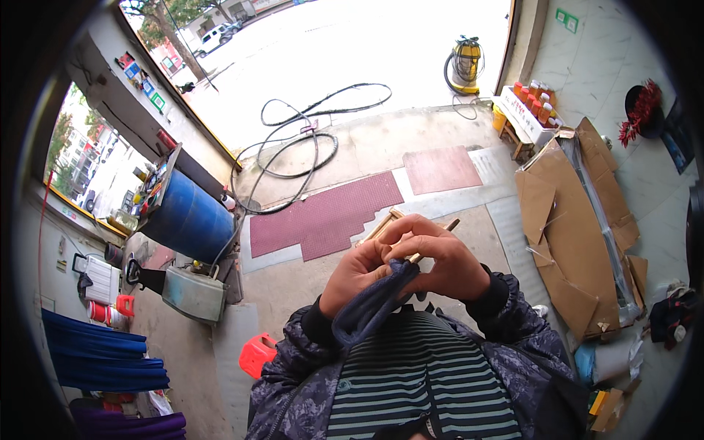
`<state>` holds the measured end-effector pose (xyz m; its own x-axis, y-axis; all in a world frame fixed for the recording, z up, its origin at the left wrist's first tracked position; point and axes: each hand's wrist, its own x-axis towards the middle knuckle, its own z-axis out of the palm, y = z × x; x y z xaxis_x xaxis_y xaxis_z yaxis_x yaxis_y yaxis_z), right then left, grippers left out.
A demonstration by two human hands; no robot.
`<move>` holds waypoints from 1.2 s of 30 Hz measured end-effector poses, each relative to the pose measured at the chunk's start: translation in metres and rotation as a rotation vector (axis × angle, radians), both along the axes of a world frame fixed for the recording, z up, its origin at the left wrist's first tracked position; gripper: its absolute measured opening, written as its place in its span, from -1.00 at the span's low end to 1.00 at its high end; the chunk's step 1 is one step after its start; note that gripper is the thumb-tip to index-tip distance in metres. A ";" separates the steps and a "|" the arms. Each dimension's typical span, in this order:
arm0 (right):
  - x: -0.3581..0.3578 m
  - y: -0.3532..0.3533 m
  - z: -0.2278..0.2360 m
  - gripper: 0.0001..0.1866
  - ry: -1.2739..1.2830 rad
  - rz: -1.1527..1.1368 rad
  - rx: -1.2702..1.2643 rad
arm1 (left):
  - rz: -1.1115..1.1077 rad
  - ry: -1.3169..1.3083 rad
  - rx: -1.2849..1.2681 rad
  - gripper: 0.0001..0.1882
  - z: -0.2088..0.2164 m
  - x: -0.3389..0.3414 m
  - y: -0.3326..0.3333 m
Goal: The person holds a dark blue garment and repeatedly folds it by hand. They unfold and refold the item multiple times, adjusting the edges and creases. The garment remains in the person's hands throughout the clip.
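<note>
A dark blue cloth (372, 304), folded into a loop-like strip, hangs between my hands in front of my chest. Its upper end is pinched by my left hand (358, 268), with the fingers closed. My right hand (449, 258) meets it at that end, its fingers bent around a thin wooden stick (453, 225) that pokes out past the knuckles. The stick's lower end lies against the cloth; whether it passes through the fabric is hidden by the fingers. Just beyond the hands shows a pale wooden piece (383, 226), partly covered by them.
Red mats (323, 216) lie on the floor ahead, with a coiled black hose (315, 158) beyond. A blue barrel (194, 216) and a red plastic stool (257, 356) are on the left. Flattened cardboard (568, 235) leans at right; a yellow vacuum cleaner (466, 66) stands by the doorway.
</note>
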<state>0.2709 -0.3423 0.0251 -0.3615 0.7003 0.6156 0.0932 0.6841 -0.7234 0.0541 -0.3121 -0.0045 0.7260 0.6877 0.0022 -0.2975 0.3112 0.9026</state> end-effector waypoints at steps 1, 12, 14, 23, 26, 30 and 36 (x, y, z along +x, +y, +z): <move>-0.003 0.001 -0.001 -0.51 -0.012 0.000 -0.022 | 0.012 0.027 0.008 -0.76 -0.001 -0.003 0.001; -0.016 0.004 -0.020 -0.56 0.042 -0.067 -0.211 | 0.153 -0.054 0.148 -0.76 -0.001 -0.052 0.009; -0.017 0.004 -0.024 -0.57 0.047 -0.114 -0.232 | 0.204 -0.005 0.422 -0.64 0.005 -0.069 0.012; -0.017 0.001 -0.025 -0.56 0.070 -0.136 -0.255 | 0.279 0.581 1.324 -0.38 0.040 -0.102 0.019; -0.017 0.001 -0.024 -0.55 0.049 -0.133 -0.221 | 0.244 0.712 1.405 -0.41 0.048 -0.095 0.025; -0.014 -0.002 -0.022 -0.56 0.017 -0.115 -0.168 | 0.238 0.783 1.475 -0.46 0.056 -0.086 0.032; -0.008 -0.007 -0.024 -0.55 0.007 -0.106 -0.190 | 0.124 0.779 1.595 -0.57 0.058 -0.072 0.040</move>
